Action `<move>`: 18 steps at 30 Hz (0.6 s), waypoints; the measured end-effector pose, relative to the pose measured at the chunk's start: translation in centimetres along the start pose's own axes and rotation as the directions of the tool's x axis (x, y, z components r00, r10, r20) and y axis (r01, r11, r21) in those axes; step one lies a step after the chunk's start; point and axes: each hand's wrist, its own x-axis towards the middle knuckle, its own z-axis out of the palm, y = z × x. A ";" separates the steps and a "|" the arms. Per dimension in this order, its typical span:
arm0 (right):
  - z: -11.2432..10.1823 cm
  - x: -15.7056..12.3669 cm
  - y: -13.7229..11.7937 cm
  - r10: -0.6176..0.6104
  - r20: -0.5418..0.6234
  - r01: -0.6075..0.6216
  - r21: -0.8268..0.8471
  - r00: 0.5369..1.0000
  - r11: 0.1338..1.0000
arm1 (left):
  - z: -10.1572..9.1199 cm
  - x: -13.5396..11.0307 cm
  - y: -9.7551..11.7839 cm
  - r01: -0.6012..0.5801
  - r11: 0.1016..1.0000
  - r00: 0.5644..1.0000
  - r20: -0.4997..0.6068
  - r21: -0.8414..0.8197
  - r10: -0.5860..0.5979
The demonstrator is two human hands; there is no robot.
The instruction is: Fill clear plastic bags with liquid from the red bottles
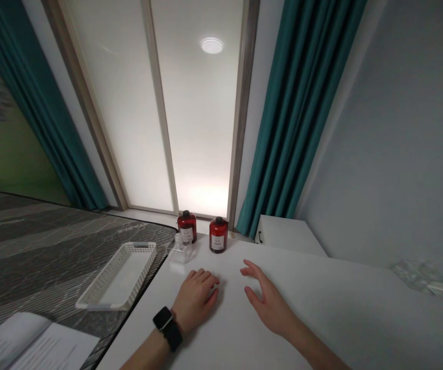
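A wide black watch-like band (172,336) with a squarish dark section (162,317) and thin silvery strip (166,326) circles the bare left wrist (178,318) at seven o'clock in view.

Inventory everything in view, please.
Table: 1, white, foreground
Striped fabric: 1, grey, left
Labelled bottles: 2, red, table's far end
Plastic container: 1, clear, beside left bottle
Basket: 1, white, on fabric
Open book: 1, white, lower left
Door panels: 2, whitish, background
Curtains: 2, teal, flanking panels
Cabinet: 1, white, beyond table
Plastic packaging: count unclear, clear, far right
Side wall: 1, grey, right
Watch: 1, black, left wrist
Left hand: 1, bare, centre
Right hand: 1, bare, centre-right
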 end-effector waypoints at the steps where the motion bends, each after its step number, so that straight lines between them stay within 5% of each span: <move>1: 0.2 -0.2 0.0 0.004 -0.002 -0.004 0.000 1.000 1.000 | -0.1 0.0 -0.2 -0.005 1.000 1.000 -0.017 0.011 0.005; 5: 1.1 -0.4 -0.2 -0.002 -0.003 0.002 0.008 1.000 1.000 | -0.9 0.1 -1.9 0.056 0.995 0.967 -0.252 0.077 -0.035; 10: 2.4 0.0 -0.7 -0.032 0.012 0.032 0.031 0.999 0.999 | -1.8 0.7 -5.6 0.318 0.944 0.780 -0.590 0.089 -0.207; 14: 3.4 0.4 -1.3 -0.051 0.036 0.049 0.043 0.998 0.998 | -1.9 1.0 -8.0 0.490 0.871 0.689 -0.590 -0.048 -0.420; 18: 4.4 0.7 -1.9 -0.056 0.049 0.054 0.049 0.997 0.997 | -1.4 1.2 -9.8 0.518 0.841 0.687 -0.510 -0.155 -0.517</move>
